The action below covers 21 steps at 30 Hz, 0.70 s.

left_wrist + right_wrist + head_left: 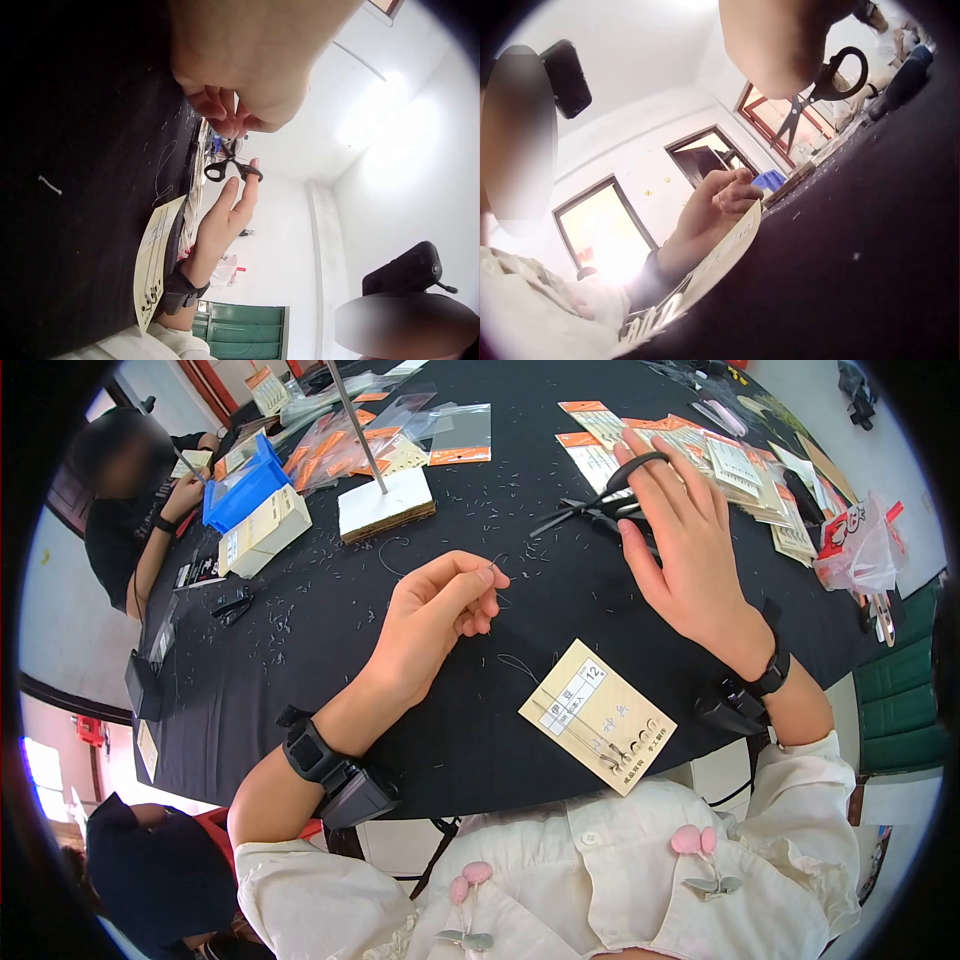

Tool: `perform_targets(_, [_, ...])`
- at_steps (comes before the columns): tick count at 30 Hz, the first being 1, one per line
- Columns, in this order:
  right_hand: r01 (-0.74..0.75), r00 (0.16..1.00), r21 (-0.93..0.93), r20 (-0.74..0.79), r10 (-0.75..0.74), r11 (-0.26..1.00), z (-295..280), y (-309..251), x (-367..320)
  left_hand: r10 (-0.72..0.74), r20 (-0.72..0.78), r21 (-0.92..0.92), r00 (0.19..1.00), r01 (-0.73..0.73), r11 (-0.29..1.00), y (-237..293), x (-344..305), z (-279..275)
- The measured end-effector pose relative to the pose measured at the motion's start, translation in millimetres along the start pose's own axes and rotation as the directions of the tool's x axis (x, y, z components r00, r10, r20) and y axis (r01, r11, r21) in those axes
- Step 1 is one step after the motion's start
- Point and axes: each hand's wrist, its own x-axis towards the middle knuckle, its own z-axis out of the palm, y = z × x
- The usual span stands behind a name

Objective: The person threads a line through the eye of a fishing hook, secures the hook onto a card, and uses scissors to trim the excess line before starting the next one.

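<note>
My left hand [435, 610] pinches a thin fishing line [503, 598] between thumb and forefinger, with the other fingers curled in. From the spread fingers of my right hand [690, 550] hangs a pair of black scissors [618, 485]. One handle ring is round a finger, the thumb is apart from the rings, and the blades stand open in the right wrist view. On the table in front of me lies a cream card [597, 720] printed for finished double hooks, size 12, bearing several small hooks and lines. A loop of line trails past its upper left edge.
Packed cards [735, 465] lie in a pile at the back right, beside a plastic bag [862, 550]. A white block [387, 505] with a metal rod stands behind my left hand. A blue bin [243, 485] is near another person [125, 510]. Line clippings litter the black cloth.
</note>
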Motion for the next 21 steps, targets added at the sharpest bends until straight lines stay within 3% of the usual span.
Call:
perform_targets(2, [-0.021, 0.999, 0.026, -0.04, 0.022, 0.999, -2.0, -2.9, 0.1, 0.004, 0.005, -0.004, 1.0, -0.004, 1.0, -0.6, -0.3, 0.1])
perform_targets(4, [0.1, 0.964, -0.01, 0.248, -0.094, 0.995, -4.1, -5.4, -2.4, 0.0, -0.01, 0.0, 1.0, 0.0, 1.0, -0.3, -0.1, 0.5])
perform_targets(21, [0.133, 0.952, 0.086, 0.265, -0.151, 0.987, -6.4, -11.4, -8.1, 0.03, 0.001, -0.038, 1.0, -0.03, 0.999, -4.2, 2.0, -2.6])
